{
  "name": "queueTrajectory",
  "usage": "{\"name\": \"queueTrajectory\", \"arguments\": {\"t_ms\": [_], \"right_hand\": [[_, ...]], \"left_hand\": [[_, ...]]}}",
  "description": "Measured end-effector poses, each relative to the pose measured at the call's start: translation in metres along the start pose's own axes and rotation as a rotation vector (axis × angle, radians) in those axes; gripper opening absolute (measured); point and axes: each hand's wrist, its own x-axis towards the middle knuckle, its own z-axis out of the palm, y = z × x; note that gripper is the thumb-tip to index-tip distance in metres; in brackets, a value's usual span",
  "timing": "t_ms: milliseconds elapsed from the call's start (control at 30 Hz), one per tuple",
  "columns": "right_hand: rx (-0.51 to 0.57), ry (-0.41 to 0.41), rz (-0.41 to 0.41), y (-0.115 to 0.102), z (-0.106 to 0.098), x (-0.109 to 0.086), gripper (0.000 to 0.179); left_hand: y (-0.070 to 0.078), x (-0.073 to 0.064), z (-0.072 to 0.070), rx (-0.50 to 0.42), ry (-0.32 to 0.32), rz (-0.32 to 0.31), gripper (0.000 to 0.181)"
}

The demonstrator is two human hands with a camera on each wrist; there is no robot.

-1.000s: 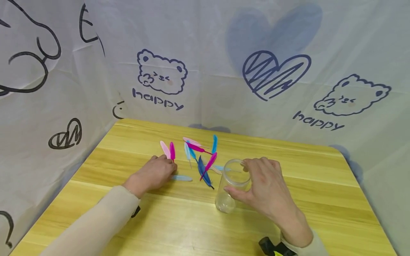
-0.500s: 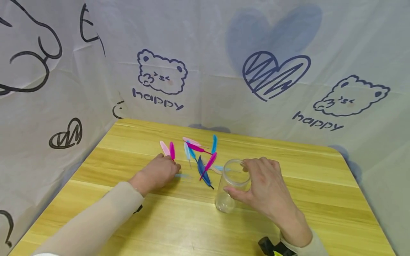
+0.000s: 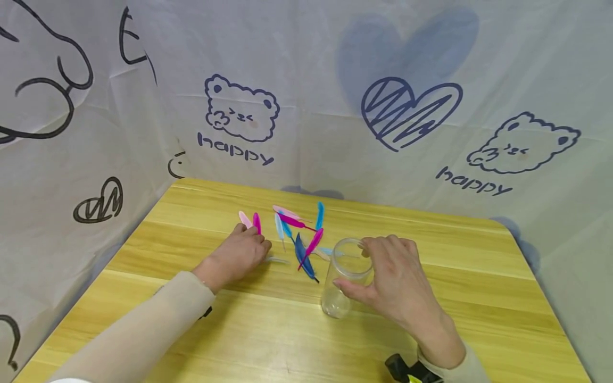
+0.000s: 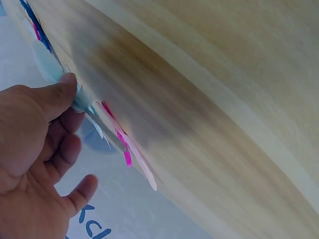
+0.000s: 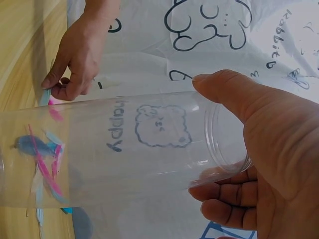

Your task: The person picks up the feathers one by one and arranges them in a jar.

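My left hand [image 3: 233, 256] pinches a pale blue feather [image 4: 48, 62] between thumb and forefinger, low over the table. In the head view only the feather's edge shows past the fingers. Just beyond that hand lie a pale pink feather [image 3: 245, 218] and a magenta feather [image 3: 257, 221]. With thumb and fingers around its mouth end, my right hand [image 3: 401, 284] holds a clear, see-through jar [image 3: 337, 298]. The jar stands on the table, and no feather appears inside it. Between the hands, a dark blue feather [image 3: 304, 256] lies under another magenta feather [image 3: 314, 242].
Several more feathers lie toward the back, among them a bright blue one [image 3: 320, 215] and a pink one [image 3: 286, 211]. The wooden table [image 3: 268, 340] ends at a white cloth wall [image 3: 316, 154] with drawn bears and hearts.
My left hand has shifted slightly to the right. The pale blue feather beside it has gone from lying flat to tilted edge-on in the fingers. My right hand and the jar stay in place.
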Motion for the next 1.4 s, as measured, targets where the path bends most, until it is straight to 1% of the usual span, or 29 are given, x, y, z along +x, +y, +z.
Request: {"name": "queueTrajectory", "arguments": {"t_ms": [133, 300, 467, 600, 700, 1000, 1100, 1200, 1400], "right_hand": [[-0.002, -0.005, 0.003, 0.001, 0.000, 0.000, 0.080], [-0.003, -0.011, 0.008, 0.001, 0.000, -0.001, 0.082], [-0.007, -0.010, 0.013, 0.000, 0.000, -0.001, 0.086], [-0.005, -0.002, 0.009, 0.000, 0.000, -0.002, 0.090], [-0.003, 0.006, 0.005, 0.000, 0.000, -0.002, 0.090], [-0.008, 0.012, -0.009, 0.000, 0.001, -0.002, 0.088], [-0.011, 0.009, -0.007, 0.000, 0.001, -0.002, 0.088], [-0.011, 0.009, -0.008, 0.001, 0.002, -0.002, 0.087], [-0.009, 0.014, -0.012, 0.001, 0.002, -0.001, 0.087]], "left_hand": [[-0.002, 0.001, 0.001, 0.008, 0.073, -0.008, 0.014], [-0.005, 0.003, 0.002, -0.029, 0.167, -0.032, 0.021], [-0.007, 0.007, 0.002, -0.069, 0.263, -0.051, 0.023], [-0.009, 0.010, 0.001, -0.087, 0.292, -0.071, 0.024], [-0.009, 0.011, -0.003, -0.108, 0.307, -0.084, 0.024], [-0.010, 0.018, -0.016, -0.128, 0.397, -0.095, 0.023], [-0.010, 0.020, -0.021, -0.146, 0.421, -0.107, 0.023], [-0.009, 0.023, -0.028, -0.184, 0.447, -0.110, 0.021], [-0.003, 0.030, -0.045, -0.218, 0.506, -0.079, 0.019]]}}
